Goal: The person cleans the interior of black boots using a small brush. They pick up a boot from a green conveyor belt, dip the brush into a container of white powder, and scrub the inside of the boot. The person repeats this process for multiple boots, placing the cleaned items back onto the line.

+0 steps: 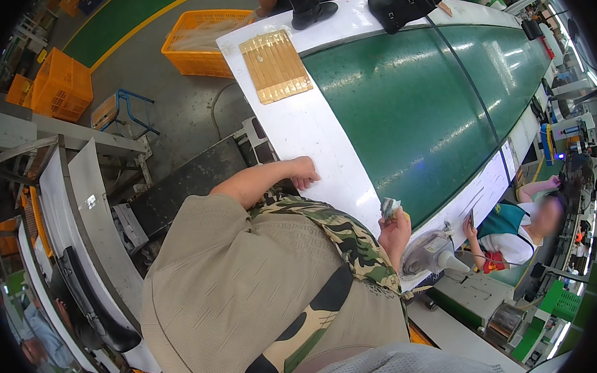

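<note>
The green conveyor belt (416, 104) fills the middle, edged by a white counter (295, 125) on the near side. Anything set on the belt could, in my judgement, be carried out of reach, and the two black boots (404, 6) at its far end stand close enough to the edge to tip off. Beyond the counter's far corner an orange plastic crate (201, 42) sits on the floor, with more orange crates (60, 85) stacked well to the left. A flat tan bundle of strips (276, 65) lies on the counter, apart from both hands. The left hand (304, 172) rests on the counter's near edge, fingers curled under, holding nothing. The right hand (397, 228) pinches a small crumpled grey-white piece (389, 207) just beside the belt edge — a loose pinch could drop it onto the belt.
</note>
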The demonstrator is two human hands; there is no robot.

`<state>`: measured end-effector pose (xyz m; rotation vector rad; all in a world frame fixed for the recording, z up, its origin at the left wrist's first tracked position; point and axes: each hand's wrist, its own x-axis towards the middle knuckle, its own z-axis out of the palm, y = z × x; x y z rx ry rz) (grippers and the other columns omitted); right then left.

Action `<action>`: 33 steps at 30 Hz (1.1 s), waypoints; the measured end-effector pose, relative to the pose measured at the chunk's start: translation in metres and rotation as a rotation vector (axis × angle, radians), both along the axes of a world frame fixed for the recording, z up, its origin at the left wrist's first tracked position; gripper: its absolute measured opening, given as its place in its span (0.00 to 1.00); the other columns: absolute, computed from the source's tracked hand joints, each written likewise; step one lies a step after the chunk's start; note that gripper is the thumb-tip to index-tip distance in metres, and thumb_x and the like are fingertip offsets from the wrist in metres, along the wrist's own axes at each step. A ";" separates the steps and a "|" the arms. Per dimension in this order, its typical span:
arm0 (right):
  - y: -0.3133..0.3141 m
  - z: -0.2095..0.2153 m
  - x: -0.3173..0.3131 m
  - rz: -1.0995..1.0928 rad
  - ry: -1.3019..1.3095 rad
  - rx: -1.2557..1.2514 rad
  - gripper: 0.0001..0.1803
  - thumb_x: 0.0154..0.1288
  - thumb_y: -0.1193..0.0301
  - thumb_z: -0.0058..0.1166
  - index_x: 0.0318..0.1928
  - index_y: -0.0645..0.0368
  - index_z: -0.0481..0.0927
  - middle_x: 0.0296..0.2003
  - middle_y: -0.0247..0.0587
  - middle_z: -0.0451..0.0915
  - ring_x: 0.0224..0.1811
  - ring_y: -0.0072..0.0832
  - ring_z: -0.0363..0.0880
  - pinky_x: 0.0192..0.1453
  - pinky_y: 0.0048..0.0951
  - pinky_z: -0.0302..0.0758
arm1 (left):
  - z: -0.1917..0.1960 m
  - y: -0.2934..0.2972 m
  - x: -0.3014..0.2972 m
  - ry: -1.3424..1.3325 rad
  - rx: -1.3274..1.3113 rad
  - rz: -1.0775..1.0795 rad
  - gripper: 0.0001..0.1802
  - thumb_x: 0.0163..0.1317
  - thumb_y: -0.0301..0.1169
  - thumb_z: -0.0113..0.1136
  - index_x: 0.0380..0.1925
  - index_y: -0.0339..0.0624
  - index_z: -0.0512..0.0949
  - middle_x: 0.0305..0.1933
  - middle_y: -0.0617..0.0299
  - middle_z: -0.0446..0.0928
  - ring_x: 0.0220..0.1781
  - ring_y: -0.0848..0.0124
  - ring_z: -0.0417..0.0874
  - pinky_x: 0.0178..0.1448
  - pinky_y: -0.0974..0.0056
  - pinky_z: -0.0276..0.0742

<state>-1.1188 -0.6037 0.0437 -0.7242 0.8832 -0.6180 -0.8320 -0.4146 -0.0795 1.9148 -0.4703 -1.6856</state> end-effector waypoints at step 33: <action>-0.003 -0.002 0.002 0.017 0.002 -0.004 0.07 0.72 0.70 0.54 0.40 0.59 0.74 0.34 0.41 0.82 0.29 0.28 0.79 0.31 0.29 0.75 | -0.002 0.000 0.001 0.004 -0.012 -0.004 0.18 0.62 0.38 0.63 0.30 0.29 0.81 0.28 0.48 0.84 0.24 0.59 0.87 0.25 0.58 0.83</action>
